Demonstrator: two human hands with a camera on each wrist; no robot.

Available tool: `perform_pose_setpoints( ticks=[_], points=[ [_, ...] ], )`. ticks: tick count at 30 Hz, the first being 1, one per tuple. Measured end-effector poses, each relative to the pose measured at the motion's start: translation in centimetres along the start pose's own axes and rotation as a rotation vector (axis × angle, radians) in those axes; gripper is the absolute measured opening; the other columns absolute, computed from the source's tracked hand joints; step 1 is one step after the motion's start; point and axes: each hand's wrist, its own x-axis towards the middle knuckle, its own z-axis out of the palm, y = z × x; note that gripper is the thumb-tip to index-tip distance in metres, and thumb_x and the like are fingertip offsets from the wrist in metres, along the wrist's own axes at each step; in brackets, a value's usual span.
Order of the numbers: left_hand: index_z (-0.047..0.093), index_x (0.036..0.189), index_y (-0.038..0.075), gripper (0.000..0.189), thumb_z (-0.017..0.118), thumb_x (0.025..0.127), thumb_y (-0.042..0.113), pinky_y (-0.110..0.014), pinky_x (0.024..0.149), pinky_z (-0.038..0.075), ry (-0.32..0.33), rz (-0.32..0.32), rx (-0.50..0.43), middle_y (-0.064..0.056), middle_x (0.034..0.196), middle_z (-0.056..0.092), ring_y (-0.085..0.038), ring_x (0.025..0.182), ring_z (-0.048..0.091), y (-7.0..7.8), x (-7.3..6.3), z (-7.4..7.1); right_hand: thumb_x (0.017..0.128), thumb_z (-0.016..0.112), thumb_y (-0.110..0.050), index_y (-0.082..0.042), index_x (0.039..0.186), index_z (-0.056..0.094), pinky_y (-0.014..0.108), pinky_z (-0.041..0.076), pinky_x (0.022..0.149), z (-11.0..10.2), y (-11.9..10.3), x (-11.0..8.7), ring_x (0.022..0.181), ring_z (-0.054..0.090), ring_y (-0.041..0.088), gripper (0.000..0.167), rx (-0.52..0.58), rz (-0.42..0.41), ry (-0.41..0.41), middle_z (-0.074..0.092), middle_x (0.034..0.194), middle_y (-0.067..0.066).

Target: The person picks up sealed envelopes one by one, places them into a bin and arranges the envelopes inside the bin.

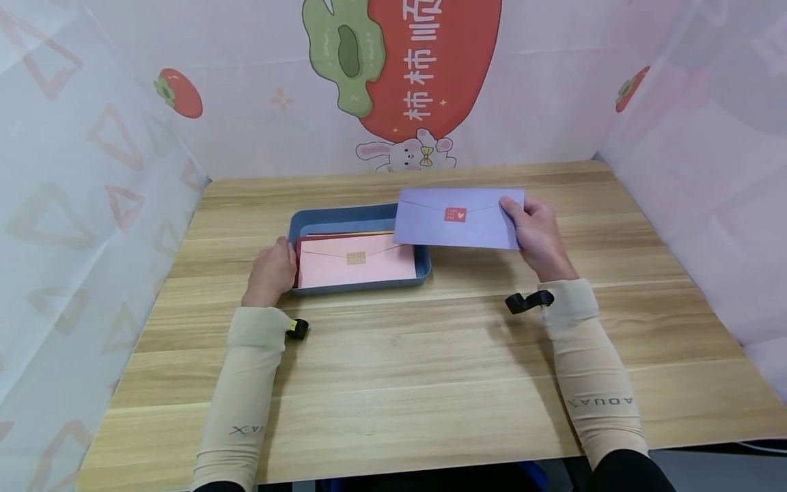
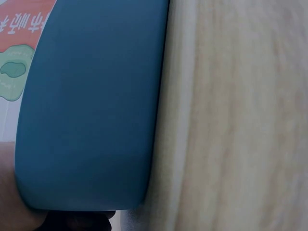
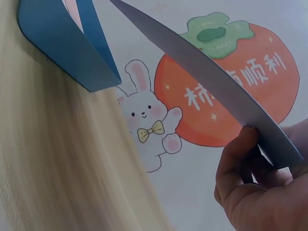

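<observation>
My right hand (image 1: 544,236) pinches the right end of a lavender envelope (image 1: 424,219), thumb on top and fingers curled underneath. A red sticker (image 1: 455,214) marks its flap. The right wrist view shows the envelope (image 3: 211,72) edge-on, raised above the table. Its left end overlaps the right side of a blue tray (image 1: 344,290) in the head view. My left hand (image 1: 272,273) holds that tray by its left end; most of its fingers are hidden in the left wrist view. Inside lies a pink envelope (image 1: 326,263) with a gold sticker, over dark red and other envelopes.
The tray stands on a wood-grain table (image 1: 393,383). Printed cloth walls rise at the back and both sides, the back one (image 1: 246,137) meeting the table's far edge. Black straps with small devices (image 1: 529,301) sit at both wrists.
</observation>
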Motion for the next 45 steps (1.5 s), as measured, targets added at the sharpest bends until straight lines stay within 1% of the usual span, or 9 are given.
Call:
perform_pose_setpoints(
  ticks=[4, 11, 17, 21, 24, 32, 35, 39, 45],
  points=[
    [0.050, 0.126, -0.008, 0.043, 0.026, 0.116, 0.027, -0.047, 0.077, 0.051, -0.007, -0.018, 0.003, -0.028, 0.099, 0.059, -0.040, 0.088, 0.059, -0.1, -0.1, -0.2, 0.106, 0.062, -0.040, 0.002, 0.146, 0.055, 0.021, 0.060, 0.076, 0.6, -0.3, -0.2, 0.092, 0.070, 0.005, 0.058, -0.042, 0.014, -0.030, 0.067, 0.115, 0.000],
    [0.049, 0.131, -0.008, 0.044, 0.028, 0.116, 0.028, -0.047, 0.081, 0.054, -0.017, -0.020, -0.003, -0.029, 0.103, 0.060, -0.041, 0.091, 0.061, 0.1, 0.0, -0.1, 0.108, 0.060, -0.040, 0.002, 0.147, 0.055, 0.021, 0.060, 0.076, 1.4, -0.3, -0.5, 0.095, 0.070, 0.007, 0.057, -0.063, 0.028, -0.057, 0.065, 0.119, 0.004],
    [0.050, 0.129, -0.009, 0.043, 0.027, 0.116, 0.026, -0.053, 0.085, 0.053, -0.003, -0.011, 0.001, -0.032, 0.107, 0.061, -0.043, 0.094, 0.060, 0.1, -0.1, -0.3, 0.109, 0.055, -0.043, -0.003, 0.152, 0.051, 0.021, 0.060, 0.082, 2.7, -0.3, -0.6, 0.109, 0.067, 0.014, 0.059, -0.133, 0.051, -0.097, 0.060, 0.138, 0.012],
    [0.049, 0.129, -0.009, 0.043, 0.027, 0.116, 0.026, -0.051, 0.083, 0.053, -0.009, -0.021, -0.007, -0.031, 0.106, 0.060, -0.043, 0.092, 0.061, 0.2, -0.2, -0.5, 0.110, 0.054, -0.043, -0.004, 0.153, 0.050, 0.022, 0.060, 0.084, 3.6, -0.7, -0.5, 0.118, 0.065, 0.019, 0.059, -0.153, 0.054, -0.125, 0.057, 0.144, 0.015],
    [0.049, 0.129, -0.008, 0.043, 0.027, 0.116, 0.026, -0.050, 0.081, 0.053, -0.013, -0.025, -0.011, -0.030, 0.105, 0.060, -0.042, 0.091, 0.061, 0.2, -0.2, -0.6, 0.110, 0.054, -0.041, -0.003, 0.152, 0.051, 0.024, 0.061, 0.083, 4.3, -1.0, -0.5, 0.118, 0.066, 0.021, 0.057, -0.150, 0.050, -0.141, 0.058, 0.143, 0.016],
    [0.049, 0.131, -0.008, 0.043, 0.028, 0.116, 0.026, -0.051, 0.084, 0.055, -0.020, -0.028, -0.022, -0.031, 0.107, 0.060, -0.042, 0.093, 0.062, 0.1, -0.1, -0.4, 0.111, 0.053, -0.039, -0.006, 0.147, 0.057, 0.027, 0.061, 0.081, 6.3, -1.3, -0.5, 0.110, 0.068, 0.021, 0.049, -0.183, 0.062, -0.158, 0.062, 0.135, 0.014],
    [0.049, 0.129, -0.008, 0.043, 0.028, 0.116, 0.027, -0.051, 0.083, 0.055, -0.017, -0.024, -0.016, -0.031, 0.106, 0.061, -0.043, 0.093, 0.062, 0.1, -0.1, -0.4, 0.111, 0.054, -0.037, -0.007, 0.144, 0.060, 0.028, 0.062, 0.081, 7.2, -1.2, -0.6, 0.107, 0.069, 0.021, 0.046, -0.169, 0.064, -0.170, 0.063, 0.132, 0.013],
    [0.050, 0.127, -0.008, 0.043, 0.027, 0.116, 0.026, -0.053, 0.083, 0.054, -0.006, -0.019, -0.010, -0.032, 0.107, 0.061, -0.044, 0.093, 0.061, 0.0, -0.1, -0.4, 0.111, 0.055, -0.035, -0.006, 0.141, 0.062, 0.029, 0.063, 0.080, 8.3, -1.1, -0.8, 0.103, 0.071, 0.021, 0.043, -0.153, 0.051, -0.195, 0.065, 0.129, 0.014],
    [0.049, 0.128, -0.007, 0.042, 0.027, 0.116, 0.027, -0.053, 0.083, 0.054, -0.018, -0.032, -0.014, -0.031, 0.106, 0.060, -0.044, 0.093, 0.061, 0.1, -0.1, -0.5, 0.110, 0.056, -0.036, -0.006, 0.138, 0.065, 0.030, 0.063, 0.077, 9.5, -1.2, -0.9, 0.098, 0.071, 0.021, 0.041, -0.173, 0.041, -0.204, 0.066, 0.124, 0.014]
  ],
)
